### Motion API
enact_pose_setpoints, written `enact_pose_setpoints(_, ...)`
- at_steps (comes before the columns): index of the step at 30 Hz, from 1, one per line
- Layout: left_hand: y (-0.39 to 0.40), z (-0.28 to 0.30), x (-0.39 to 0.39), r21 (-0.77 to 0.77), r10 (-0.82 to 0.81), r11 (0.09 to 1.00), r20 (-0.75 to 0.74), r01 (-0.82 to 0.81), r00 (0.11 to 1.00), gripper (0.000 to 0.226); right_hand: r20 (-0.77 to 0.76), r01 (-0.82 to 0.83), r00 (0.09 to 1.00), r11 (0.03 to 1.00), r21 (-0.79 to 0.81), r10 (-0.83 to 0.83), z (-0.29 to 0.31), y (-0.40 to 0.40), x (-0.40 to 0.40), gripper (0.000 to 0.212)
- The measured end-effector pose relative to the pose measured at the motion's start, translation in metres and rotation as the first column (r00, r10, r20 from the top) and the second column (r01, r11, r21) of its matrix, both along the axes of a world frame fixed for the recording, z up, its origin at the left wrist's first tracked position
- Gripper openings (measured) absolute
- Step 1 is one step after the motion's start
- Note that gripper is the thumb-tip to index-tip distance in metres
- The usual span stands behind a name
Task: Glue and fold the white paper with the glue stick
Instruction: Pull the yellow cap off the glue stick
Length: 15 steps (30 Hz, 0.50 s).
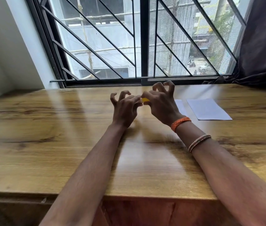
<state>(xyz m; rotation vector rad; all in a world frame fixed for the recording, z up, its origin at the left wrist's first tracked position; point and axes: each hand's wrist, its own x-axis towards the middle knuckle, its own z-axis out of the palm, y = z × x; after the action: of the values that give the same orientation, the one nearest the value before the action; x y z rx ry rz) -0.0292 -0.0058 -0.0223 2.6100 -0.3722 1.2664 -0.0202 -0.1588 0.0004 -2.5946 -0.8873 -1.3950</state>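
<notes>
**Barely begun: glue stick in hand, paper untouched**

Just above the centre of the frame, both hands meet over the wooden table (63,128). The left hand (125,110) and the right hand (161,105) each pinch, thumb against forefinger, a small yellow object between them, with the other fingers splayed and curled upward. Only a sliver of yellow shows, so this is most likely the glue stick (145,100) (probably being uncapped or twisted, though the view cannot confirm which).

The white paper (208,109) lies flat on the table at centre right, just beyond the right hand and apart from it. A second pale sheet edge (180,106) shows beside it, partly hidden by the right wrist. No crease or glue mark is visible on either.

Judging from this, nothing of the gluing or folding is done: the stick must be readied, then glue applied and the paper folded.
</notes>
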Motion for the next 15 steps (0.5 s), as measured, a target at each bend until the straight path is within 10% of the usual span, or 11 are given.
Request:
enact_pose_setpoints(9, 0.006, -0.0005, 0.0007, -0.003, 0.065, 0.998, 0.061, -0.065, 0.996, 0.019, -0.135, 0.068, 0.989, 0.992, 0.111, -0.052, -0.0013, 0.0038, 0.0003, 0.041)
enact_pose_setpoints(15, 0.0023, 0.0002, 0.0005, 0.03, 0.036, 0.999, 0.029, -0.037, 0.999, 0.017, -0.146, -0.068, 0.985, 0.981, 0.184, 0.095, 0.0004, 0.0027, -0.0004, 0.014)
